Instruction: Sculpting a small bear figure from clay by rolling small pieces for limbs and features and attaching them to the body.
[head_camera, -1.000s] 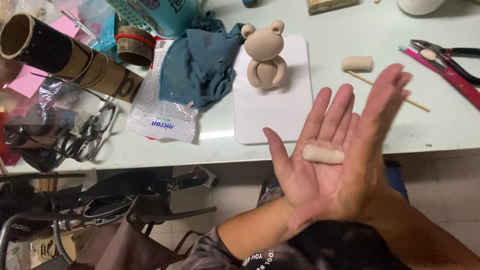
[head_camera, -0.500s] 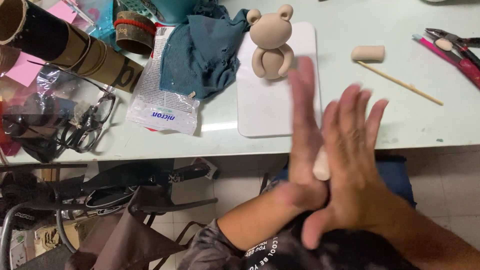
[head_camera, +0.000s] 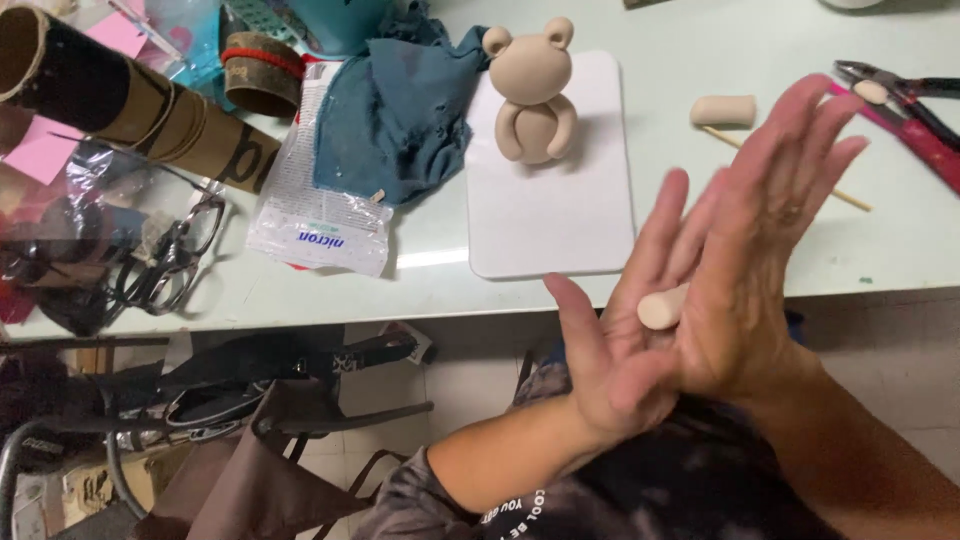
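Observation:
A small beige clay roll (head_camera: 662, 307) lies between my two flat palms, just in front of the table edge. My left hand (head_camera: 610, 330) is underneath, palm up, fingers spread. My right hand (head_camera: 762, 250) lies over it, fingers straight, pressing on the roll, with a ring on one finger. Behind my hands, a beige clay bear figure (head_camera: 531, 92) sits upright on a white board (head_camera: 553, 210). Another short clay cylinder (head_camera: 722, 110) lies on the table next to a thin wooden stick (head_camera: 850, 198).
On the pale green table (head_camera: 900, 250) lie a blue cloth (head_camera: 395, 120), a plastic packet (head_camera: 320, 215), cardboard tubes (head_camera: 120, 110), a tape roll (head_camera: 258, 72), glasses (head_camera: 165, 265) and pliers (head_camera: 905, 90) with a red tool at the right. A dark bag (head_camera: 240, 380) sits below the table.
My right hand has slid forward over the left palm, rolling the clay piece between them. The roll now sticks out at the near side of my right hand.

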